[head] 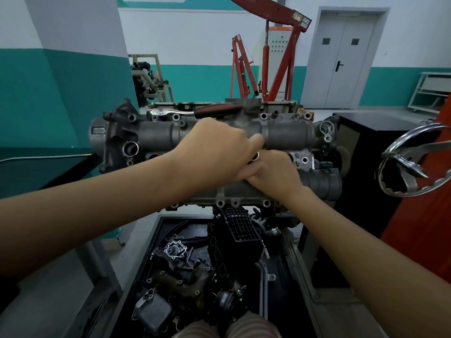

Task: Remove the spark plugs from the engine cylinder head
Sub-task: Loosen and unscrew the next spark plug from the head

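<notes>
The grey engine cylinder head (156, 136) lies across the stand in front of me. Both my hands meet over its middle. My left hand (219, 147) is curled around a small shiny metal socket-like piece (255, 156) that peeks out between the hands. My right hand (273, 172) sits just below and right of it, fingers curled against the same spot; what it grips is hidden. A chrome ratchet with a red-black handle (195, 110) lies on the far side of the head. No spark plug is visible.
A black tray (156, 230) below the head holds several dismantled engine parts. A chrome hand wheel (412, 164) juts out at the right beside a black cabinet (380, 123). A red engine crane (275, 57) and grey double doors (341, 57) stand behind.
</notes>
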